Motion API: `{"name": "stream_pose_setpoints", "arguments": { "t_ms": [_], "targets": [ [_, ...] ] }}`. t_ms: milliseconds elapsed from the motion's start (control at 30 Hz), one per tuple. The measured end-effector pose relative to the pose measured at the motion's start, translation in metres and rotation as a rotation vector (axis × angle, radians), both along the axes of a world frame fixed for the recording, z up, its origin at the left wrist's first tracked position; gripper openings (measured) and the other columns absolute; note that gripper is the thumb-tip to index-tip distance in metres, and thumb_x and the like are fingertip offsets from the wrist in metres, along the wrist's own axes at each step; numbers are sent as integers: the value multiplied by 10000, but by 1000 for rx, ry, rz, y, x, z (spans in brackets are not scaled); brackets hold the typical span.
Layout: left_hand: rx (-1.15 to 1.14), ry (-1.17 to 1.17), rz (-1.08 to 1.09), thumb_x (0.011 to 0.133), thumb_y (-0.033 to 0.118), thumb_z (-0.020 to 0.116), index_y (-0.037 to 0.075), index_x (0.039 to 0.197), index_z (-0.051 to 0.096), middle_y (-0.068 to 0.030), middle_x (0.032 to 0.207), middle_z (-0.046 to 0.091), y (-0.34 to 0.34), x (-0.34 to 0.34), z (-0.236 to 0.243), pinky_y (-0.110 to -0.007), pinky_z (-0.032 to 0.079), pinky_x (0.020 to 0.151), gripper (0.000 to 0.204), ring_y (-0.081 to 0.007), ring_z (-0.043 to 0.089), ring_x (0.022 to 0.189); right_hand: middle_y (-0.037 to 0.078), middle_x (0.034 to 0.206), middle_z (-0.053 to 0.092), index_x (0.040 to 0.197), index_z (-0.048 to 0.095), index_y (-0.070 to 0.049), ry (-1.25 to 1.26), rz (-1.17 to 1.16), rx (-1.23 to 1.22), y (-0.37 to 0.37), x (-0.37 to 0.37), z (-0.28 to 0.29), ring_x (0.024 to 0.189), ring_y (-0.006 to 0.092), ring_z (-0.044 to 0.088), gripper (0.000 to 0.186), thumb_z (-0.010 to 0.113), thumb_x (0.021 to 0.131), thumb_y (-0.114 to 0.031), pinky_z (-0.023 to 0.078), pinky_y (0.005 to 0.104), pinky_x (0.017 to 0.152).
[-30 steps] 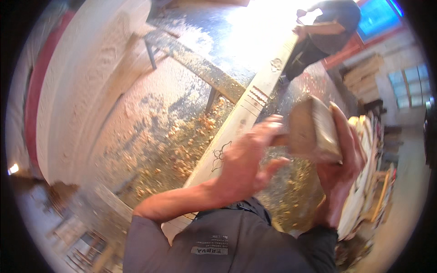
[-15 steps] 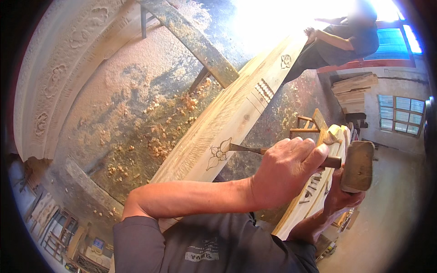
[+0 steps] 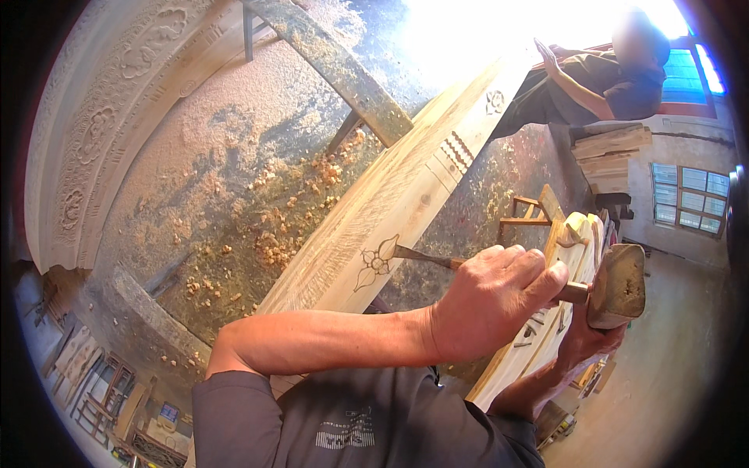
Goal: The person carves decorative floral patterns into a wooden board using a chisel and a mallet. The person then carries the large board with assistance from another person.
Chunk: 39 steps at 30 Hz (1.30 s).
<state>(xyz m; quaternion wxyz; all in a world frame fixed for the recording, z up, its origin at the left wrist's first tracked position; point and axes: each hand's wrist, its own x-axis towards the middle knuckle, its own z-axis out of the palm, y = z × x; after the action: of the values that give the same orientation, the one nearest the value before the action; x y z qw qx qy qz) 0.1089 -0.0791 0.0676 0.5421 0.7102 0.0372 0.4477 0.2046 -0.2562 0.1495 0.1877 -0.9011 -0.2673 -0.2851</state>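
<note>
My left hand is wrapped round the handle of a wood chisel. Its blade tip touches the edge of a drawn flower pattern on a long pale wooden beam. Behind the handle's end, my right hand grips a wooden mallet, partly hidden by the mallet head. The mallet's face appears to meet the butt of the chisel handle. Further along the beam are a row of carved wavy grooves and a small carved rosette.
Another person sits at the beam's far end. A bench with several loose carving tools stands at my right. A worn plank bench abuts the beam on the left. Wood shavings litter the floor, and a large carved panel stands far left.
The mallet has moved left against the chisel's end and turned slightly. My left hand stays almost in place. The person at the far end has leaned back and lifted a hand off the beam.
</note>
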Motion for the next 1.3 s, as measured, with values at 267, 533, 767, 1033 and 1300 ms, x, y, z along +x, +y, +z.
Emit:
{"name": "stream_pose_setpoints", "arguments": {
  "t_ms": [267,533,767,1033,1300],
  "targets": [
    [-9,25,20,842,150,821,60,1213,595,-79,860,599,3,2,-2,-394,527,644,443,-266,645,729,111,990,774,1101,739,23,36,51,20,10,3,14,893,212,726,333,870,801,-37,580,383,863],
    [-63,-1,19,849,136,819,52,1182,610,-91,868,622,9,-3,-1,-410,530,661,402,-285,653,734,193,1242,648,1516,436,22,106,480,467,18,31,62,993,221,649,710,755,882,34,571,362,850],
    [-92,-62,-5,839,125,821,47,1179,610,-95,864,617,15,-9,0,-409,519,661,408,-295,650,749,233,1315,657,1463,561,8,6,464,60,29,17,46,1135,317,675,602,753,896,-60,565,388,949],
    [-61,-37,28,888,216,768,68,1159,578,-73,855,529,13,-12,-4,-416,508,654,363,-277,611,752,241,1336,678,1349,676,0,79,314,321,-3,49,63,1196,351,684,429,725,937,-107,545,389,1035],
    [-17,-71,-6,880,255,780,70,1111,570,-61,830,516,11,-21,-4,-395,492,628,363,-261,601,718,121,1263,736,1267,721,8,-52,65,-49,28,4,20,1084,232,710,418,801,857,-14,555,368,953]
  ]
}}
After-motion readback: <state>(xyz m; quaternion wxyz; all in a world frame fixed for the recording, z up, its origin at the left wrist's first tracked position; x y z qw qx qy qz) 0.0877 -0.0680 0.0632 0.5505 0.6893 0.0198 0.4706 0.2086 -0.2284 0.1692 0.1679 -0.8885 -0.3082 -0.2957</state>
